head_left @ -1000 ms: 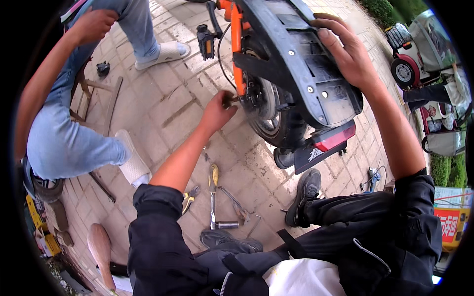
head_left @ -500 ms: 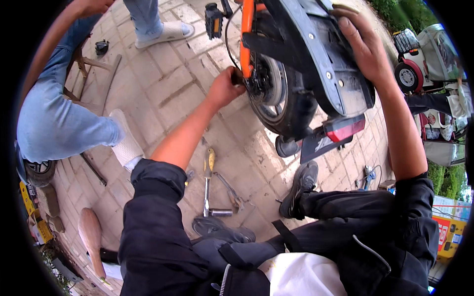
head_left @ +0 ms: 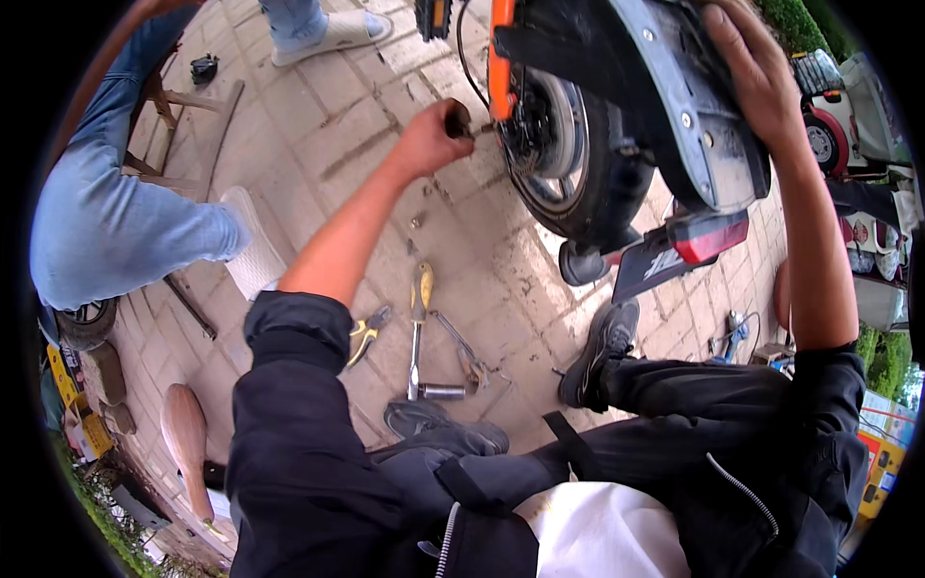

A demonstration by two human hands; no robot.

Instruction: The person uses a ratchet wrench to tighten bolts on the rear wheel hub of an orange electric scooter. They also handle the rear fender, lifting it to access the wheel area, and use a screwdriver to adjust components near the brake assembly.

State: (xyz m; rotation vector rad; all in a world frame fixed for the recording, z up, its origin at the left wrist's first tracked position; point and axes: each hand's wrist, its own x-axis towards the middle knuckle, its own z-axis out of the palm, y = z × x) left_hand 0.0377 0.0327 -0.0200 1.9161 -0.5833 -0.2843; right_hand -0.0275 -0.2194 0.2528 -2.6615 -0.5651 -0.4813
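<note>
A scooter's rear wheel [head_left: 559,154] with a dark tyre hangs off the ground under a grey mudguard [head_left: 689,116]. My left hand [head_left: 429,140] is shut on a dark-handled tool [head_left: 459,119] whose tip points at the wheel hub beside the orange frame bar [head_left: 501,58]. My right hand [head_left: 756,72] lies spread on top of the grey mudguard, pressing on it. A red tail light [head_left: 708,236] sits below the guard.
On the paving lie a yellow-handled socket wrench [head_left: 419,328], pliers [head_left: 366,332] and another metal tool [head_left: 467,356]. A person in blue jeans [head_left: 116,217] and white shoes crouches at left. My black shoes [head_left: 602,347] stand near the wheel. Small vehicles are parked at far right [head_left: 838,125].
The view has shifted so the wheel sits higher in the frame. My left hand stays at the hub with the tool; my right hand stays on the mudguard.
</note>
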